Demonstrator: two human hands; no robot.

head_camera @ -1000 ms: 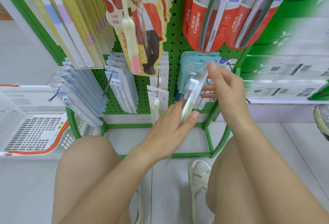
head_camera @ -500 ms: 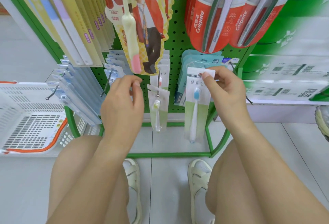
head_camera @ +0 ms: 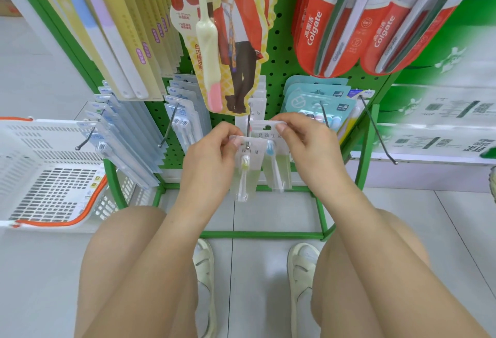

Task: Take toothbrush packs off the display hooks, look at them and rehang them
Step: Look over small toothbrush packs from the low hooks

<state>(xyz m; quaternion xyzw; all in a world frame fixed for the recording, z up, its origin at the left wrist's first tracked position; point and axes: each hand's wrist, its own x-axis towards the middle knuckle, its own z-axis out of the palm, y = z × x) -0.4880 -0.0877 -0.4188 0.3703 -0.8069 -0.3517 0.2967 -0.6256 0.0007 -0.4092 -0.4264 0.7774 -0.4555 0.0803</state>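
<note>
Head view: right hand (head_camera: pixel 308 147) pinching the white top card of the clear blue-bristled toothbrush pack (head_camera: pixel 271 150), bringing its hang hole against the thin metal display hook (head_camera: pixel 248 133). Left hand (head_camera: pixel 212 158) pinching the top corner of the clear yellow-bristled toothbrush pack (head_camera: pixel 244 168), hanging on that hook's ball tip, just between both sets of fingertips.

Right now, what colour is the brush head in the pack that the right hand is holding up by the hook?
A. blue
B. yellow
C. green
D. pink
A: the right hand pinches the top of the blue-headed pack near the hook, while the yellow-headed pack is the one at the left hand.
</note>
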